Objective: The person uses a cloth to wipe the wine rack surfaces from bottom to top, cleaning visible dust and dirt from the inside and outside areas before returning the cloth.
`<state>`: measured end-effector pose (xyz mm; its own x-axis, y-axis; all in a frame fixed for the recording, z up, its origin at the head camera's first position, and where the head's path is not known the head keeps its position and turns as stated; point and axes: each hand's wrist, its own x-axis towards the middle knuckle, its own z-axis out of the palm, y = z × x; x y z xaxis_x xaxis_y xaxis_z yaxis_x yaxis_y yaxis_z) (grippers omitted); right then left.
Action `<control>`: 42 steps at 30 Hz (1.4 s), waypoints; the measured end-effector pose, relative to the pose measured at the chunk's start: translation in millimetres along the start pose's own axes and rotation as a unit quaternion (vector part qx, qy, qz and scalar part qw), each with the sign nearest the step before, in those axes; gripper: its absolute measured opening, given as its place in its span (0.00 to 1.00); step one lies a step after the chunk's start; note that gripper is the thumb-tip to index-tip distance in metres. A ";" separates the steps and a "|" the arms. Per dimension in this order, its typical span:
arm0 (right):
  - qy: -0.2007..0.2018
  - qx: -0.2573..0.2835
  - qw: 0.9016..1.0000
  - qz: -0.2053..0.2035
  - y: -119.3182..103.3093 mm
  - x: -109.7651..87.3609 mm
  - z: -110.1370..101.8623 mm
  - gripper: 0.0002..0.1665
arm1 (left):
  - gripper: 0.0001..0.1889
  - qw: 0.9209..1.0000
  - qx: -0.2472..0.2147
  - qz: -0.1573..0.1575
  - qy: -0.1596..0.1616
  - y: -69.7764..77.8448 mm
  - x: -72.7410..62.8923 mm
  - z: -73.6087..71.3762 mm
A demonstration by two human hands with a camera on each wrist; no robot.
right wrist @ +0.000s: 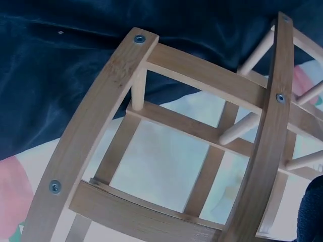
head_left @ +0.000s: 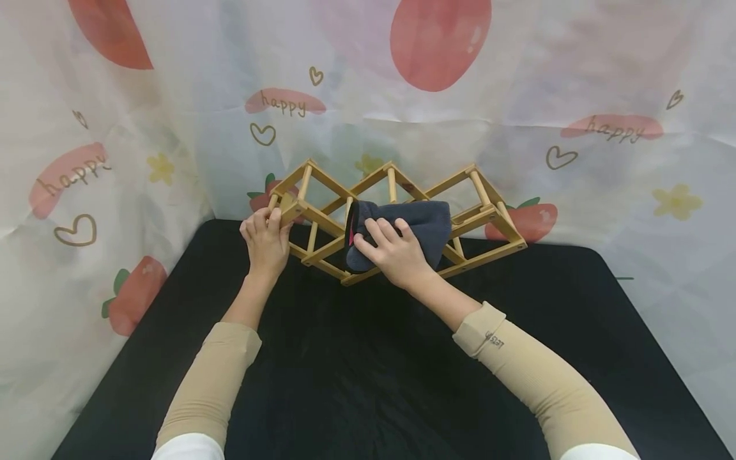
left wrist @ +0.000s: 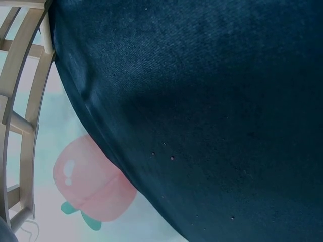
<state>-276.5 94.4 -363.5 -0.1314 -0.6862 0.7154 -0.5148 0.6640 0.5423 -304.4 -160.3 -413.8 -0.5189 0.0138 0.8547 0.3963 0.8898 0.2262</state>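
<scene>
A wooden lattice rack [head_left: 323, 220] of crossed slats and round dowels stands at the table's back edge, spread in a zigzag. My left hand [head_left: 267, 241] grips its left end, fingers over the top corner. A dark blue soft fabric item [head_left: 428, 223], with a black-edged opening and a bit of red at its left end, lies across the middle of the rack. My right hand [head_left: 397, 252] holds this item from above with bent fingers. In the right wrist view, screwed slats of the rack [right wrist: 96, 126] fill the middle, and blue fleecy fabric [right wrist: 310, 212] shows at the right edge.
A black cloth [head_left: 345, 358] covers the table. Behind and beside it hangs a pale curtain [head_left: 190, 96] printed with fruit, hearts and lettering. In the left wrist view, the black cloth's edge [left wrist: 108, 156] curves past a printed pink fruit [left wrist: 93, 176].
</scene>
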 end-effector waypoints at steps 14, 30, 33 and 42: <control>-0.027 0.004 1.000 -0.003 -7.8 7.5 6.2 0.12 | 0.17 1.000 -0.009 0.007 0.013 -0.5 0.6 -0.5; 0.057 0.005 0.998 0.006 -9.3 9.6 14.4 0.05 | 0.22 1.000 -0.005 0.000 0.008 -0.7 0.3 -0.8; 0.062 0.021 0.998 0.010 -12.2 10.4 16.2 0.05 | 0.22 1.000 0.000 -0.001 0.011 -1.8 0.8 -1.2; 0.025 0.077 0.996 -0.047 -44.8 -6.6 26.4 0.09 | 0.20 1.000 -0.003 -0.004 0.003 -1.6 -0.3 -0.2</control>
<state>-275.0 61.4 -404.2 -0.0355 -0.7249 0.6879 -0.6477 0.5409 0.5366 -304.8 -161.8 -414.4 -0.5170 0.0035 0.8560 0.3965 0.8873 0.2358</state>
